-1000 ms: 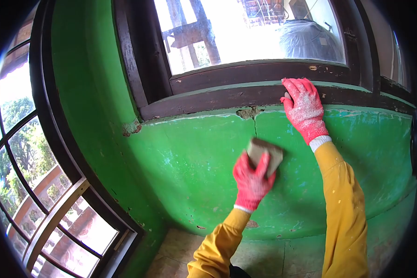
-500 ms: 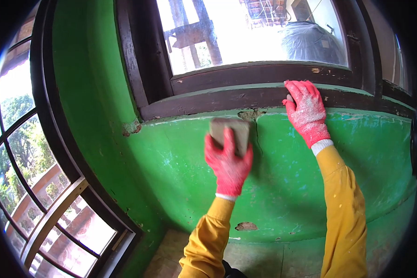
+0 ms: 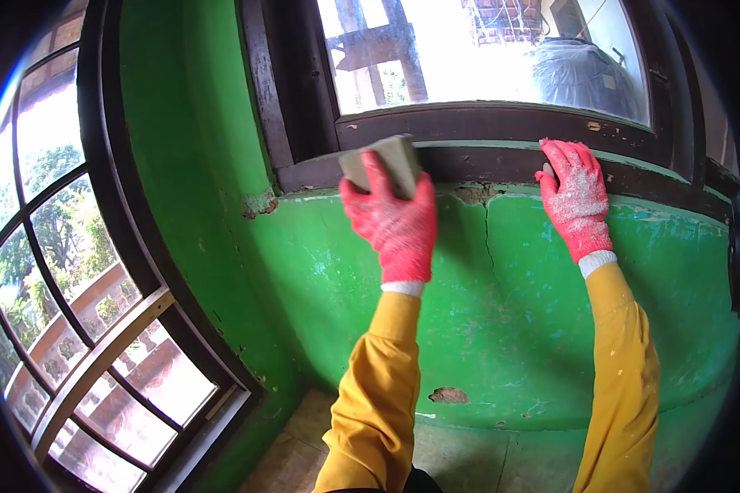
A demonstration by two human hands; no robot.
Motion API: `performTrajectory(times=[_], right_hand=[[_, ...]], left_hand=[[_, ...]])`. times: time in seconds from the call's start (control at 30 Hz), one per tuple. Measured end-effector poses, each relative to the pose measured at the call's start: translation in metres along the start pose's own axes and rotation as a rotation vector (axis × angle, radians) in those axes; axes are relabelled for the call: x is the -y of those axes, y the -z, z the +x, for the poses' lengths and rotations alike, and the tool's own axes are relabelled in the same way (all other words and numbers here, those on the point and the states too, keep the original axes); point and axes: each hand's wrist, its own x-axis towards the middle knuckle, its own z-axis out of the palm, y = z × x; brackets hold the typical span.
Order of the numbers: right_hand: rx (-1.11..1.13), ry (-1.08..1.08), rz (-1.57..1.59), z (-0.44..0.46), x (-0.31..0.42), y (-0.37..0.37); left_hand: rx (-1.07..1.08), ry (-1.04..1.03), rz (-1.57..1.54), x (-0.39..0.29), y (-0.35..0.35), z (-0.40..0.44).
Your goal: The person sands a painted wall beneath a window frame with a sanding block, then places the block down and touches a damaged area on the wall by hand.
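My left hand point(image 3: 393, 222), in a red glove, grips a flat grey-brown block point(image 3: 396, 164) in front of the dark wooden sill point(image 3: 469, 164). Fingers lie over the face of the block. To the right, my right hand point(image 3: 577, 197), in a red glove coated with white dust, rests on the sill, its fingertips over the upper edge and its thumb apart. Whether anything is beneath its fingers is hidden. Below the sill, the green wall point(image 3: 370, 329) has a crack running down from a chipped hole point(image 3: 477, 194), and scuffed pale patches.
A dark-framed window point(image 3: 501, 122) is above the sill, with a plastic-covered object point(image 3: 580, 78) behind the glass. At the left stands a barred window point(image 3: 94, 337) with a wooden crosspiece. Floor tiles point(image 3: 460, 456) show at the bottom, and another chipped hole point(image 3: 449, 395) is low on the wall.
My left hand has moved up and to the left with the block, from the green wall to the sill. My right hand stays on the sill, while the view has shifted slightly.
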Motion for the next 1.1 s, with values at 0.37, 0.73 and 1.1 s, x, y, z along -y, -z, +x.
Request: performTrajectory(times=[0.37, 0.73, 1.1], right_hand=[[0.003, 0.032, 0.027, 0.001, 0.0, 0.004], [0.044, 0.06, -0.002, 0.0, -0.001, 0.006], [0.062, 0.014, -0.054, 0.003, 0.002, 0.002]], left_hand=[[0.141, 0.276, 0.069, 0.116, 0.038, 0.051], [0.442, -0.409, 0.019, 0.012, 0.033, 0.018], [0.384, -0.235, 0.08, 0.016, 0.033, 0.034]])
